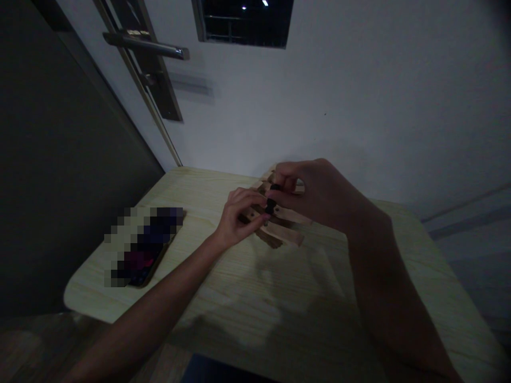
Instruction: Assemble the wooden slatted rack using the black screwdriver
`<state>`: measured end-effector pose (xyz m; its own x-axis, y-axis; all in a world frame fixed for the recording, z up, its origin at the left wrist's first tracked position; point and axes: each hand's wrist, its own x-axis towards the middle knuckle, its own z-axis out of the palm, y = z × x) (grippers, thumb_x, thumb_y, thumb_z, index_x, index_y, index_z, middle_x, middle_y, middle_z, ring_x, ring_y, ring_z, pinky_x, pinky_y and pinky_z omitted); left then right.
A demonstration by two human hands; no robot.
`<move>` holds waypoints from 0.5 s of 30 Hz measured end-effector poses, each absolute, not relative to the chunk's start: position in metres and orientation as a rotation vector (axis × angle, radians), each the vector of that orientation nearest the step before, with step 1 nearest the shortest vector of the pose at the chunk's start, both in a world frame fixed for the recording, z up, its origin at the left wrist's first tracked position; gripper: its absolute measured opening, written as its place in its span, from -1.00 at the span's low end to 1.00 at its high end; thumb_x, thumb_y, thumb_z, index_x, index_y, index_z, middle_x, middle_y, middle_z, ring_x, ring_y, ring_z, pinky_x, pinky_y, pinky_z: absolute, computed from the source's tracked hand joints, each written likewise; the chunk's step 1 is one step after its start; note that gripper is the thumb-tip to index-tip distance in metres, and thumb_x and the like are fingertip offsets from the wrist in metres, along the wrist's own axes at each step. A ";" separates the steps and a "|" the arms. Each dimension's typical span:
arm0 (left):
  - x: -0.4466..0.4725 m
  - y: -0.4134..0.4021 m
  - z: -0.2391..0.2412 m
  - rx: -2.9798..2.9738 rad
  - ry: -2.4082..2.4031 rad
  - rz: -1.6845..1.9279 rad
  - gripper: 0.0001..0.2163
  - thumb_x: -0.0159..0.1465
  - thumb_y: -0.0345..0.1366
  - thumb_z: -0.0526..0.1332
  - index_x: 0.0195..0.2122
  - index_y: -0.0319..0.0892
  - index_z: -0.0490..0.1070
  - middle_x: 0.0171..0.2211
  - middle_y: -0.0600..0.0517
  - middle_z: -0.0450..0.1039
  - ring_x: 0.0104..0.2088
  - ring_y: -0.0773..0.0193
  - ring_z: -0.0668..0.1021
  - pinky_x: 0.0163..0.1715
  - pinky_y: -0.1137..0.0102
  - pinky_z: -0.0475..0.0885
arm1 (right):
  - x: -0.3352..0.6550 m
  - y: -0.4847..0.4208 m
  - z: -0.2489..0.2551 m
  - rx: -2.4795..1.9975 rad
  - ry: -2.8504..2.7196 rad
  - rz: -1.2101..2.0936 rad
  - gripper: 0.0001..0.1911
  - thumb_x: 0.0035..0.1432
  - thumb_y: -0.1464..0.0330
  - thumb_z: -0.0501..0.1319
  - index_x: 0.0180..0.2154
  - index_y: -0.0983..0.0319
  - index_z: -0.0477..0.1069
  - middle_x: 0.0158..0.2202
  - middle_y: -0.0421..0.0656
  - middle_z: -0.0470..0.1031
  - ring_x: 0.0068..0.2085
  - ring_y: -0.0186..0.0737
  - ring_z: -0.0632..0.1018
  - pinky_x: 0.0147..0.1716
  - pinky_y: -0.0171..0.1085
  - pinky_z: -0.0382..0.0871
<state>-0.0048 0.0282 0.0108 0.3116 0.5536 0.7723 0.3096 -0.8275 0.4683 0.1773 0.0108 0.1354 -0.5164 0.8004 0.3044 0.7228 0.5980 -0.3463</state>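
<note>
A short black cylindrical piece [271, 201], perhaps a stubby tool, stands tilted over a slatted wooden object [285, 230]. My right hand [315, 189] pinches its upper end from the right. From the left, my left hand [241, 215] closes thumb and fingertips round its lower part. Just below the fingertips shows a small pale spot, too dim to make out. Light wooden strips with small dark holes and darker gaps make up the wooden object, which lies on the table. Both hands cover much of it.
The pale wood-grain table [223, 287] stands against a white door [359, 96] with a metal lever handle [147, 45] and a dark window [243, 24]. A phone [151, 255], partly blurred out, lies on the table's left side. A dark panel [59, 159] rises at left.
</note>
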 end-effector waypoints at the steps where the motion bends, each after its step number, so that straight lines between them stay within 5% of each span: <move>1: -0.004 0.029 0.011 2.345 0.789 1.534 -0.81 0.17 -0.20 0.28 -0.23 -0.13 0.42 -0.27 0.01 0.50 -0.21 0.21 0.48 -0.18 0.24 0.33 | 0.175 0.009 0.135 -1.240 -2.391 0.225 -0.82 0.08 0.25 0.22 -0.45 0.24 0.40 -0.53 -0.24 0.43 -0.49 -0.39 0.39 -0.48 -0.36 0.11; 8: -0.003 0.030 0.010 2.360 0.788 1.568 -0.82 0.16 -0.18 0.29 -0.25 -0.12 0.45 -0.25 0.01 0.50 -0.21 0.22 0.48 -0.20 0.26 0.34 | 0.171 0.007 0.134 -1.386 -2.367 0.060 -0.70 0.09 0.15 0.20 -0.52 0.24 0.38 -0.61 -0.24 0.34 -0.55 -0.40 0.30 -0.51 -0.33 0.03; 15: -0.004 0.030 0.009 2.341 0.795 1.558 -0.82 0.16 -0.22 0.29 -0.21 -0.11 0.46 -0.25 0.02 0.50 -0.22 0.22 0.48 -0.21 0.25 0.34 | 0.182 0.011 0.136 -1.058 -2.373 0.308 -0.77 0.14 0.30 0.21 -0.15 0.19 0.49 -0.27 -0.15 0.54 -0.37 -0.35 0.45 -0.38 -0.35 0.24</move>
<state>-0.0042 0.0300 0.0094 0.2918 0.5467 0.7849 0.3145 -0.8298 0.4610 0.1820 0.0110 0.1359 -0.5599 0.7433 0.3662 0.6254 0.6690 -0.4017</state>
